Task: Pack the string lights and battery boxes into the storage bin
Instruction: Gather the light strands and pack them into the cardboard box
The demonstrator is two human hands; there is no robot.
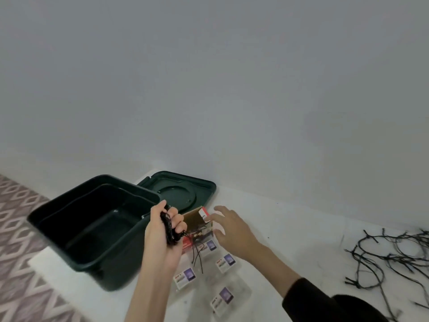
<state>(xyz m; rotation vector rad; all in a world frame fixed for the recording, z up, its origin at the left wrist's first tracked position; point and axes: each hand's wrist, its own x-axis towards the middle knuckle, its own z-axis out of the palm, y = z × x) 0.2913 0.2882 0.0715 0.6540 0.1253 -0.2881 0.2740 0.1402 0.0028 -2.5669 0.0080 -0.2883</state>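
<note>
My left hand (163, 231) grips a coiled bundle of black string lights (170, 228) just right of the dark green storage bin (55, 238), with loose wire ends dangling below the fist. The bin's inside shows bare. My right hand (228, 228) reaches over a brown and red battery box (196, 217), fingertips touching its near edge; fingers look spread. Several clear packs with white labels (185, 277) lie on the white table in front of the box. A loose tangle of black string lights (392, 259) sprawls at the far right.
The bin's green lid (183, 194) lies upside down behind the bin, against the grey wall. The white table's (290, 224) left edge runs just under the bin, with a patterned rug (16, 240) on the floor beyond.
</note>
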